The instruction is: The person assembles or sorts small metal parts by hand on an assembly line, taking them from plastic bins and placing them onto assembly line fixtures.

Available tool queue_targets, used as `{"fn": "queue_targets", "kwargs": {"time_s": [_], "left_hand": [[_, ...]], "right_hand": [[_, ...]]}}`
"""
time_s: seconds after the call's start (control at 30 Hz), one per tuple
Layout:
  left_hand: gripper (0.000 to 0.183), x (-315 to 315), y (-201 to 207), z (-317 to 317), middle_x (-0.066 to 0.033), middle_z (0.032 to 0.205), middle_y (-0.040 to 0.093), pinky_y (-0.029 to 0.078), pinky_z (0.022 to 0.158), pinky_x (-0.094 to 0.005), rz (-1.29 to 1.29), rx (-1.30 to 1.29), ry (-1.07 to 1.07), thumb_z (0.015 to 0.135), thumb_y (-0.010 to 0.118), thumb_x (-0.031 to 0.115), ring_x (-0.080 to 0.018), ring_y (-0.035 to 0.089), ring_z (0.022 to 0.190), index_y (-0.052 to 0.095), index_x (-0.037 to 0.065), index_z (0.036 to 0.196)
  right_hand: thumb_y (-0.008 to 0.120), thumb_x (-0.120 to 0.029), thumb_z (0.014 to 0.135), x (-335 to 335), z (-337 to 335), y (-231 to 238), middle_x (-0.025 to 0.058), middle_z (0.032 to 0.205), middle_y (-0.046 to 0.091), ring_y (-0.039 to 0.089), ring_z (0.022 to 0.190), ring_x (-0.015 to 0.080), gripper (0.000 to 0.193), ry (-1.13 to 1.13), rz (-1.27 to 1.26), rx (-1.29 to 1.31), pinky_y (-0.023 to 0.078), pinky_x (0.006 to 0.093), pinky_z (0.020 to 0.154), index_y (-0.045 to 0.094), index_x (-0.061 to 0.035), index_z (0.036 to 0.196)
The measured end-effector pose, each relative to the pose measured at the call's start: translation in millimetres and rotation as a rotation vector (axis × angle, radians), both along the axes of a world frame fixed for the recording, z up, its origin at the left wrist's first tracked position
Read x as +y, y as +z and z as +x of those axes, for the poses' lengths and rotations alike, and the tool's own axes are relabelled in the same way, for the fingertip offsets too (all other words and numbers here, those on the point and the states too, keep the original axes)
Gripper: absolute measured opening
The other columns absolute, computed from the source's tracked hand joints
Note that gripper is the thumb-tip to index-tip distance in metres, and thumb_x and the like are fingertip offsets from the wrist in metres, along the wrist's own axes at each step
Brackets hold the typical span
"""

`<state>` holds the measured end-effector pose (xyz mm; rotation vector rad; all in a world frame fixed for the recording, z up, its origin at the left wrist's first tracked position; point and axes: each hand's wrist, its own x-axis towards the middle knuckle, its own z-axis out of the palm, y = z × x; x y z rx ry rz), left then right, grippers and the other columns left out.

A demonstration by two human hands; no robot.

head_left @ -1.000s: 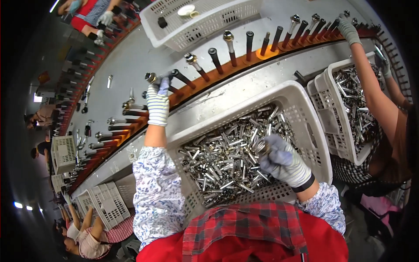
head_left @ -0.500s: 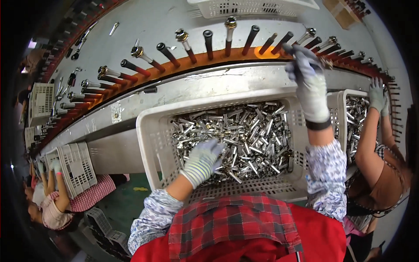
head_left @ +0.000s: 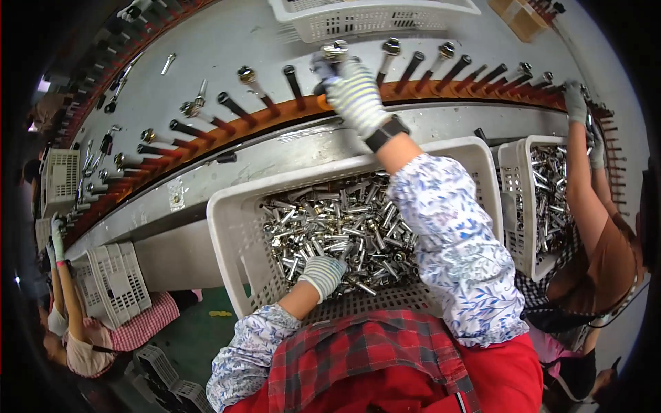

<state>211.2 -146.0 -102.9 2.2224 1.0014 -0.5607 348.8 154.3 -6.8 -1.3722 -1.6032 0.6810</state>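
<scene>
My right hand (head_left: 354, 93), in a striped grey glove, reaches to the row of upright posts and is closed around a shiny chrome fitting (head_left: 335, 50) on one of them. Motion blurs its fingertips, and an orange ring (head_left: 322, 102) shows beside them. My left hand (head_left: 323, 277), gloved alike, rests with curled fingers on the small chrome tubular parts (head_left: 330, 227) heaped in a white plastic basket (head_left: 215, 230). What its fingers pinch is hidden. Other posts carry chrome fittings (head_left: 246, 76) or black sleeves (head_left: 292, 82) above the orange rail (head_left: 275, 113).
A second basket (head_left: 527, 206) of chrome parts stands at the right, by a co-worker's gloved hands (head_left: 575, 103). Beyond the rail are a white basket (head_left: 385, 20) and a cardboard box (head_left: 516, 17). A black cylinder (head_left: 226, 157) lies on the near metal ledge. Co-workers sit at left.
The posts and orange ring have shifted left. My right hand has swung left to a chrome fitting on a post. In the basket, my left hand has drawn slightly nearer, its fingers more curled.
</scene>
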Motion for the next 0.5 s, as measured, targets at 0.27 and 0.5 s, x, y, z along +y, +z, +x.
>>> {"fn": "queue_targets", "kwargs": {"time_s": [0.27, 0.5], "left_hand": [[0.016, 37.2, 48.4, 12.2, -0.0169, 0.074, 0.064, 0.05, 0.065, -0.0424, 0.204, -0.269, 0.276, 0.083, 0.05, 0.013, -0.0323, 0.064, 0.072, 0.061, 0.005, 0.089], [0.019, 74.7, 72.6, -43.3, -0.0115, 0.096, 0.064, 0.046, 0.083, -0.0412, 0.444, -0.243, 0.365, 0.078, 0.064, 0.022, -0.0295, 0.061, 0.089, 0.062, 0.008, 0.09]], "right_hand": [[0.05, -0.025, 0.089, -35.7, -16.3, 11.0, 0.0245, 0.104, 0.061, 0.058, 0.096, 0.0403, 0.041, 0.254, -0.074, -0.198, 0.046, 0.0436, 0.087, 0.048, -0.0057, 0.125], [0.071, -0.014, 0.071, -218.4, 64.5, 39.8, 0.0196, 0.136, 0.042, 0.051, 0.116, 0.0315, 0.062, 0.945, -0.496, -0.804, 0.045, 0.0442, 0.092, 0.047, -0.0083, 0.128]]}}
